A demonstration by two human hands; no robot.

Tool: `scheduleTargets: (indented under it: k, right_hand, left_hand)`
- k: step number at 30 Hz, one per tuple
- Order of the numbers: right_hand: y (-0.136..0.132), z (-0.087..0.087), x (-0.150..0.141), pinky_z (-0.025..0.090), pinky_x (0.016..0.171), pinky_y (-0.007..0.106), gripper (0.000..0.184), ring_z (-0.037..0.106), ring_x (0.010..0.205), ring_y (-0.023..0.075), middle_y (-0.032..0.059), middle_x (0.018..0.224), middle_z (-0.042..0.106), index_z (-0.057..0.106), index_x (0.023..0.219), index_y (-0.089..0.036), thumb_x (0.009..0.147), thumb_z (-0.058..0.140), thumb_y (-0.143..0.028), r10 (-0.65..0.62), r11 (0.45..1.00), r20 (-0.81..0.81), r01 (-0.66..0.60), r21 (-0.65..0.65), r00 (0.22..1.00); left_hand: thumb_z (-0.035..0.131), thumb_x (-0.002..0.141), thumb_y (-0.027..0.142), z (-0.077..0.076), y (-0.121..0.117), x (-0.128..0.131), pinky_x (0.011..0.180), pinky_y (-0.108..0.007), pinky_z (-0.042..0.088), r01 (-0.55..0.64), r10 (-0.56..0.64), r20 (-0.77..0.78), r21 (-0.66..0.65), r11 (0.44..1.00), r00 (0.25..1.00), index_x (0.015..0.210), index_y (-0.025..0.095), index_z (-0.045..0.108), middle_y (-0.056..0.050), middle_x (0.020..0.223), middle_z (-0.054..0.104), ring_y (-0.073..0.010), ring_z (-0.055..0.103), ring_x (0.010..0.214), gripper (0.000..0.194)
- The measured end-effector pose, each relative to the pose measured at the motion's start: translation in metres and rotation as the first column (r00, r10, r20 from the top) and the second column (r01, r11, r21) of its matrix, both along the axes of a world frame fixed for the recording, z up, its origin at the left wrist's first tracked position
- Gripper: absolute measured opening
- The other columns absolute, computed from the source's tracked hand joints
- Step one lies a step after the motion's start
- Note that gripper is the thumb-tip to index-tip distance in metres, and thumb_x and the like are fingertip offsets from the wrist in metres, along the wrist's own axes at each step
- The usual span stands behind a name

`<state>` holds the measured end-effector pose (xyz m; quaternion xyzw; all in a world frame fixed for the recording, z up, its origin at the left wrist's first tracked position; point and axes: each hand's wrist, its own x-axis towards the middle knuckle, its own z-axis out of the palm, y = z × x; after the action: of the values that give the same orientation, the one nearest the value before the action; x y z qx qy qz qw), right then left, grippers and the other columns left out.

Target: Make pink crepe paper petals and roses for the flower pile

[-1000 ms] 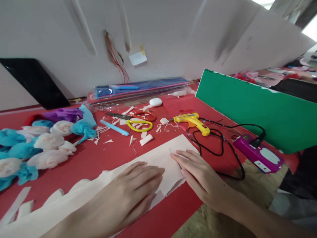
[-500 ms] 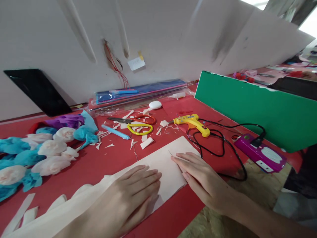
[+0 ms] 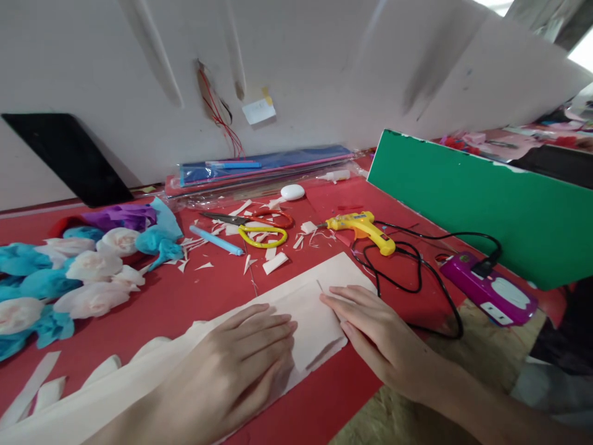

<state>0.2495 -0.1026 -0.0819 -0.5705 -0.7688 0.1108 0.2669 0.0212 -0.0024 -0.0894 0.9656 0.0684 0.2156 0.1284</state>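
Pale paper (image 3: pixel 308 315) stretches across the red tabletop (image 3: pixel 171 306) in front of you, running from the lower left to a squared end beside your right hand (image 3: pixel 377 337). Your left hand (image 3: pixel 236 358) rests flat on it, palm down, fingers extended and close together, clamped on nothing that shows. Your right hand lies over the paper's right end with its fingers together and slightly bent; a thin dark line (image 3: pixel 319 285) shows at the fingertips, and I cannot tell whether you are pinching anything there. Just beyond the paper, cut scraps (image 3: pixel 275 263) lie around your scissors (image 3: pixel 238 220), with a light-blue pen (image 3: pixel 216 240) near them. To their right lies a yellow glue gun (image 3: pixel 361 228), its nozzle pointing left, and farther right a purple power strip (image 3: pixel 470 270). Blue and pale flowers (image 3: pixel 95 266) sit to your left.
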Motion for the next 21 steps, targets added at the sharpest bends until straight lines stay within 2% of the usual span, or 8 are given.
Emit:
scheduleTargets:
  k: [5, 9, 13, 15, 19, 21]
  right_hand:
    - [0.001, -0.002, 0.0, 0.039, 0.104, 0.042, 0.038, 0.053, 0.118, 0.0223, 0.0148, 0.122, 0.063, 0.056, 0.123, -0.008, 0.091, 0.036, -0.013, -0.006, 1.0, 0.032, 0.007, -0.03, 0.999]
    - [0.0, -0.002, 0.001, 0.035, 0.106, 0.047, 0.039, 0.051, 0.12, 0.0225, 0.0131, 0.127, 0.06, 0.055, 0.124, -0.009, 0.092, 0.035, -0.014, 0.004, 0.998, 0.083, 0.001, -0.059, 0.997]
    - [0.0, 0.001, 0.004, 0.03, 0.11, 0.046, 0.04, 0.046, 0.125, 0.0207, 0.0127, 0.131, 0.056, 0.049, 0.129, -0.008, 0.091, 0.036, -0.014, 0.043, 0.996, 0.131, -0.032, -0.087, 0.99]
    - [0.001, 0.002, 0.007, 0.029, 0.11, 0.045, 0.041, 0.045, 0.125, 0.0202, 0.0134, 0.131, 0.056, 0.048, 0.129, -0.007, 0.09, 0.037, -0.014, 0.076, 0.993, 0.146, -0.062, -0.1, 0.986]
    - [0.001, 0.004, 0.014, 0.029, 0.11, 0.047, 0.042, 0.043, 0.127, 0.0212, 0.0132, 0.132, 0.055, 0.044, 0.132, -0.008, 0.09, 0.038, -0.014, 0.142, 0.987, 0.181, -0.125, -0.1, 0.973]
    - [0.0, 0.004, 0.016, 0.029, 0.11, 0.049, 0.042, 0.042, 0.128, 0.0226, 0.0145, 0.132, 0.054, 0.043, 0.132, -0.007, 0.091, 0.038, -0.016, 0.162, 0.985, 0.206, -0.145, -0.093, 0.965]
  left_hand:
    - [0.046, 0.089, 0.012, 0.001, 0.001, 0.0, 0.102, -0.035, 0.044, 0.013, -0.013, -0.028, -0.008, 1.0, 1.0, 0.115, 0.018, 0.06, -0.006, 0.115, 0.068, -0.0168, 0.061, 0.108, 0.031]
    - [0.046, 0.089, 0.012, 0.0, 0.0, 0.001, 0.102, -0.032, 0.043, -0.004, 0.005, 0.017, -0.052, 0.999, 1.0, 0.112, 0.019, 0.062, -0.004, 0.111, 0.069, -0.0154, 0.062, 0.105, 0.029]
    - [0.046, 0.089, 0.012, 0.003, 0.003, 0.004, 0.102, -0.033, 0.04, 0.006, -0.005, 0.016, -0.074, 0.997, 1.0, 0.109, 0.021, 0.062, -0.002, 0.105, 0.07, -0.015, 0.063, 0.099, 0.027]
    - [0.043, 0.09, 0.012, 0.007, 0.005, 0.008, 0.096, -0.035, 0.043, 0.029, -0.03, -0.02, -0.077, 0.997, 0.999, 0.109, 0.02, 0.06, -0.003, 0.101, 0.069, -0.0158, 0.064, 0.092, 0.027]
    - [0.037, 0.092, 0.014, 0.009, 0.011, 0.026, 0.073, -0.035, 0.048, 0.055, -0.055, -0.074, 0.002, 0.998, 0.996, 0.11, 0.018, 0.055, -0.005, 0.088, 0.069, -0.0184, 0.063, 0.075, 0.026]
    - [0.036, 0.093, 0.014, 0.007, 0.012, 0.035, 0.072, -0.035, 0.046, 0.044, -0.041, -0.087, 0.033, 0.998, 0.995, 0.11, 0.017, 0.052, -0.005, 0.093, 0.068, -0.0192, 0.063, 0.079, 0.023]
